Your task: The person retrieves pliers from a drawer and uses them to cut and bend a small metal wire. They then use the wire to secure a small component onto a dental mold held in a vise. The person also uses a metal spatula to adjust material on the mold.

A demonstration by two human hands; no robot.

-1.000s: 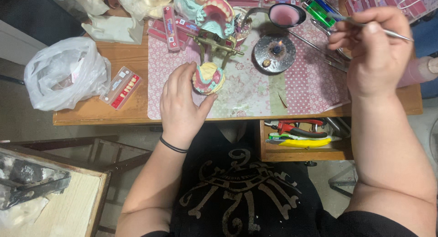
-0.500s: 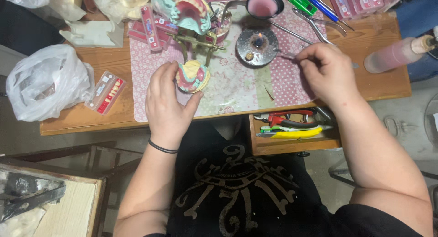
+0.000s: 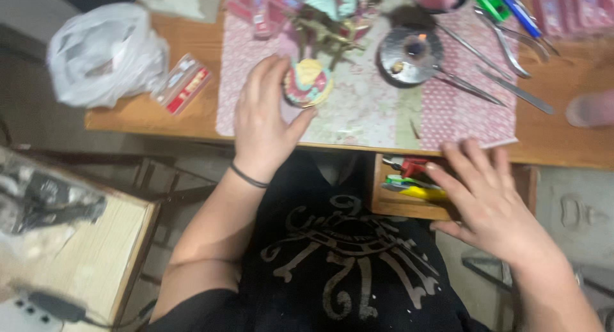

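The left hand (image 3: pixel 265 124) cups a pink-and-yellow dental model (image 3: pixel 307 82) on the patterned mat (image 3: pixel 364 108) of the bench (image 3: pixel 563 137). The right hand (image 3: pixel 489 201), fingers spread and empty, hovers over an open drawer (image 3: pixel 409 185) at four o'clock, seemingly picking a tool; choosing one calls for care.

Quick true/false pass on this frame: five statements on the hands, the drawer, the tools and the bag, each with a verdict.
1. The left hand grips a small pink and yellow model on the patterned mat. True.
2. The right hand holds a metal tool above the mat. False: it is empty, fingers spread, down over the open drawer.
3. The drawer holds red, green and yellow items. True.
4. The metal instruments lie in the drawer. False: they lie on the tabletop, right of the round metal dish.
5. A white plastic bag sits at the table's right end. False: it is at the left end.
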